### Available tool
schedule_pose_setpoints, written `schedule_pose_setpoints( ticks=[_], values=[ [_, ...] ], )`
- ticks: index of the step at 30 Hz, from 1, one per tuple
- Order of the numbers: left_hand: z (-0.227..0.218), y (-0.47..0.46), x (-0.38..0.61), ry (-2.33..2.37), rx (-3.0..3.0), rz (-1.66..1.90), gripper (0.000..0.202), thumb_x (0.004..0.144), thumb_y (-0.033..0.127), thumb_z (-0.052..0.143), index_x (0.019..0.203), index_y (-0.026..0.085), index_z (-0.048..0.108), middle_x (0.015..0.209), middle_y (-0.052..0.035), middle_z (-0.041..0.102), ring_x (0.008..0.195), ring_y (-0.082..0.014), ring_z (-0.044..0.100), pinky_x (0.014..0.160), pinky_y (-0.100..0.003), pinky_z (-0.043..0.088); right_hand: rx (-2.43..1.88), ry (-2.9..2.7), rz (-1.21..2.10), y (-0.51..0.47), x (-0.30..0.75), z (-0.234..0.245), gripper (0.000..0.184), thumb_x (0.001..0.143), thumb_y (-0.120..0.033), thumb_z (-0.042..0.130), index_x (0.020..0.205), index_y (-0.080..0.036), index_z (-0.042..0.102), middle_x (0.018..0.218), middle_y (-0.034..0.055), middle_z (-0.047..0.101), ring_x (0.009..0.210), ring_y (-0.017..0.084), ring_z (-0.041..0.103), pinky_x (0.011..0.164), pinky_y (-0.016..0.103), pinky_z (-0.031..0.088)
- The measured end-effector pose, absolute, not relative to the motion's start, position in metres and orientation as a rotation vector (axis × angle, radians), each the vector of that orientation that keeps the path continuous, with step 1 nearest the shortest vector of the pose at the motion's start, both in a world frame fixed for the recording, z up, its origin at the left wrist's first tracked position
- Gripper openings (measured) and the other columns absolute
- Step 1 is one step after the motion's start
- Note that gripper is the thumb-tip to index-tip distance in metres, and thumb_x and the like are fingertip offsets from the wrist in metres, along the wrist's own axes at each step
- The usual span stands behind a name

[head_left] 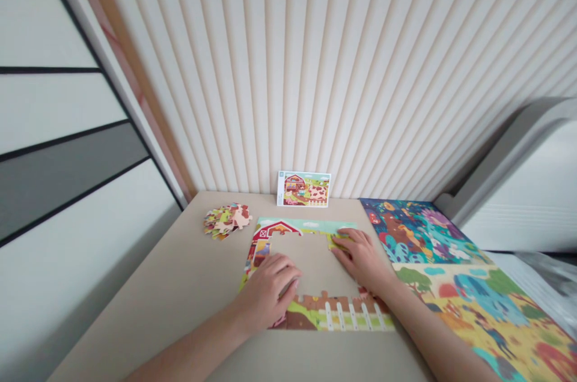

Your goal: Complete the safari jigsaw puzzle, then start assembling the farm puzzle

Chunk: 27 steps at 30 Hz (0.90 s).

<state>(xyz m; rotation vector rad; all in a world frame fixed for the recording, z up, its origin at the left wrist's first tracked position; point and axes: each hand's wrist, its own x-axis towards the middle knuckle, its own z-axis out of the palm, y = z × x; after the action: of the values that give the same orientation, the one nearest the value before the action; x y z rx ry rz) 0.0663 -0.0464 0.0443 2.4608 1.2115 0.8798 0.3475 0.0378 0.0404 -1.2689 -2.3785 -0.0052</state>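
A partly built farm jigsaw (315, 310) lies on the beige table (180, 286), with a red barn at its top left, a white fence along the bottom and a bare gap in the middle. My left hand (270, 289) rests palm down on the puzzle's left side, fingers curled loosely over the pieces. My right hand (358, 256) lies on the upper right part, its fingertips pressing a green piece (338, 241). A pile of loose pieces (225, 220) sits to the left, beyond the puzzle.
A reference picture card (303, 188) of the farm leans against the ribbed wall at the table's back. Two finished colourful puzzles (451, 268) cover the right side of the table. A white rounded unit (523, 190) stands at far right.
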Motion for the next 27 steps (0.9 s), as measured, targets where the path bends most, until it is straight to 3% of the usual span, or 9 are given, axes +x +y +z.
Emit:
schedule_pose_setpoints(
  ticks=[8,13,16,22,27],
  values=[
    [0.057,-0.025,0.026,1.519,2.621,0.840,0.018,0.094,0.015,0.050,0.103,0.022,0.064,0.101,-0.0072,0.063,0.101,-0.0239,0.058,0.096,-0.045,0.047,-1.264,-2.241,0.089,0.045,0.373,0.021,0.031,0.098,-0.038,0.047,0.112,-0.027,0.072,0.119,0.0111,0.067,0.107,0.029,0.064,0.094,0.048,0.051],
    [0.048,0.006,-0.029,1.998,2.497,0.955,0.034,0.091,0.017,0.053,0.124,0.023,0.060,0.128,-0.0114,0.058,0.124,-0.0287,0.051,0.108,-0.050,0.040,-1.219,-2.276,0.119,0.045,0.373,0.018,0.028,0.096,-0.037,0.050,0.104,-0.027,0.075,0.114,0.0106,0.070,0.104,0.029,0.066,0.091,0.047,0.053],
    [0.038,0.015,-0.046,2.118,2.462,0.919,0.033,0.090,0.020,0.056,0.122,0.021,0.061,0.136,-0.0130,0.055,0.131,-0.0312,0.047,0.110,-0.052,0.038,-1.203,-2.284,0.124,0.041,0.366,0.021,0.029,0.096,-0.035,0.049,0.102,-0.027,0.076,0.113,0.0098,0.070,0.104,0.028,0.066,0.092,0.046,0.053],
    [0.033,0.015,-0.049,2.148,2.474,0.906,0.017,0.089,0.021,0.057,0.104,0.021,0.065,0.129,-0.0124,0.060,0.126,-0.0311,0.050,0.109,-0.052,0.038,-1.210,-2.282,0.116,0.037,0.363,0.027,0.031,0.097,-0.034,0.047,0.101,-0.026,0.077,0.113,0.0110,0.071,0.105,0.028,0.066,0.094,0.047,0.053],
    [0.034,0.015,-0.049,2.119,2.438,0.919,0.021,0.088,0.021,0.059,0.109,0.021,0.061,0.123,-0.0113,0.064,0.122,-0.0300,0.054,0.106,-0.050,0.039,-1.239,-2.287,0.095,0.038,0.365,0.026,0.031,0.096,-0.033,0.048,0.101,-0.026,0.077,0.114,0.0102,0.070,0.106,0.028,0.065,0.095,0.046,0.051]
  ],
)
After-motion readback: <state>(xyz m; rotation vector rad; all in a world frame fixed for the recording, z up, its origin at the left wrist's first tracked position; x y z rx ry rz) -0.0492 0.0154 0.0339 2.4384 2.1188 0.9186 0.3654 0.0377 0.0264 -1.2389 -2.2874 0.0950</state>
